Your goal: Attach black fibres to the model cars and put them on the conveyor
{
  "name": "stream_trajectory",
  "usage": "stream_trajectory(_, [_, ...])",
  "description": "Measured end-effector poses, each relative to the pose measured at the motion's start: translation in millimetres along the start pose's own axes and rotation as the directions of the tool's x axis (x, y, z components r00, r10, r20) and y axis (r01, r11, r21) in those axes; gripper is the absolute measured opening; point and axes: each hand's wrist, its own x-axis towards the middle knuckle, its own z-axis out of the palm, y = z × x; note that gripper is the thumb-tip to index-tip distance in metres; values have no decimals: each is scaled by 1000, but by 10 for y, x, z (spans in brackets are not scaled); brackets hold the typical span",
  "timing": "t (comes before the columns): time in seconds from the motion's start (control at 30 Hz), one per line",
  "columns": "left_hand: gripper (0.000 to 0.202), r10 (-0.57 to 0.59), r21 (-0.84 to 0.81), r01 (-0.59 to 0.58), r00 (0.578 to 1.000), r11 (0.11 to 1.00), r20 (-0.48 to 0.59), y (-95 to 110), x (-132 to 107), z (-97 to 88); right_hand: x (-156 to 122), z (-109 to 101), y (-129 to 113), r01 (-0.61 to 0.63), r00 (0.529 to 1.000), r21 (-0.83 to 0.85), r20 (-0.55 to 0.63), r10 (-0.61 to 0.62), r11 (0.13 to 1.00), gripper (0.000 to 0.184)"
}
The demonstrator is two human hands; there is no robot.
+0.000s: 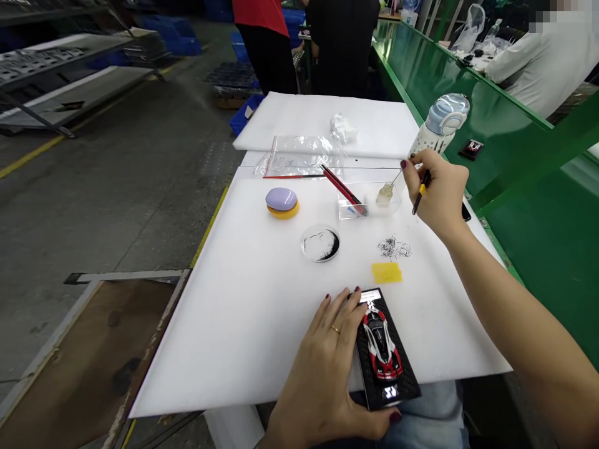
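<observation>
My left hand (pixel 322 368) grips the black display base (pixel 408 381) at the table's near edge, fingers along its left side and thumb at the near end. On the base sits a red, white and black model car (pixel 382 349). My right hand (pixel 440 193) pinches a thin rod (pixel 397 177) whose lower end reaches into a small glass bottle (pixel 385 194) of pale liquid. A black-and-yellow handled tool (pixel 420 194) is also tucked in its fingers; its working end is hidden. The bottle stands in a clear plastic tray (pixel 345 213) alongside red-and-black tools (pixel 344 190).
Around lie a round dish with black bits (pixel 321 243), loose black slivers (pixel 394 248), a yellow pad (pixel 387 272) and a purple-and-orange oval object (pixel 281 202). Farther back are a plastic bag (pixel 304 153), crumpled tissue (pixel 343 128) and a water bottle (pixel 440 125). People work beyond.
</observation>
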Motion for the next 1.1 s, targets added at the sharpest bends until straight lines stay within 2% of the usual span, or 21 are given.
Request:
stream_trajectory(0.07, [116, -17, -21, 16, 997, 1000, -69, 6, 4, 36, -54, -82, 32, -36, 997, 57, 76, 32, 998, 36])
stream_trajectory(0.1, [114, -27, -29, 24, 994, 999, -110, 14, 7, 58, -91, -151, 47, -68, 994, 141, 92, 55, 988, 46])
stream_trajectory(0.13, [112, -38, -35, 33, 988, 999, -152, 26, 11, 79, -132, -232, 61, -119, 990, 255, 108, 94, 960, 55])
stream_trajectory(0.2, [105, -63, -46, 54, 974, 997, -219, 58, 24, 113, -225, -402, 90, -254, 965, 489, 189, 182, 835, 72])
stream_trajectory(0.27, [97, -86, -71, 70, 959, 995, -270, 91, 40, 141, -325, -544, 117, -358, 927, 580, 311, 208, 732, 68])
stream_trajectory(0.3, [95, -97, -91, 73, 951, 993, -292, 104, 46, 157, -374, -594, 131, -390, 908, 570, 366, 201, 723, 58])
stream_trajectory(0.37, [88, -132, -142, 87, 930, 986, -344, 118, 52, 201, -464, -636, 162, -410, 877, 507, 447, 176, 758, 41])
stream_trajectory(0.43, [69, -198, -189, 134, 905, 973, -378, 117, 45, 252, -538, -596, 203, -431, 841, 442, 514, 171, 787, 36])
stream_trajectory(0.5, [55, -253, -220, 179, 890, 959, -380, 108, 27, 288, -599, -487, 259, -477, 801, 411, 566, 193, 777, 40])
stream_trajectory(0.53, [56, -262, -231, 186, 894, 955, -363, 103, 16, 294, -627, -417, 291, -509, 785, 406, 581, 215, 759, 44])
stream_trajectory(0.6, [73, -246, -246, 169, 912, 954, -327, 93, -4, 281, -679, -275, 353, -569, 765, 426, 587, 263, 704, 50])
stream_trajectory(0.7, [94, -218, -253, 144, 931, 957, -292, 80, -20, 241, -750, -118, 415, -601, 769, 464, 559, 311, 651, 52])
stream_trajectory(0.9, [87, -204, -224, 146, 942, 964, -265, 51, -26, 217, -829, -62, 429, -561, 785, 380, 527, 327, 735, 40])
stream_trajectory(1.1, [93, -209, -238, 150, 946, 960, -246, 74, -29, 186, -857, -55, 427, -518, 811, 359, 495, 312, 776, 35])
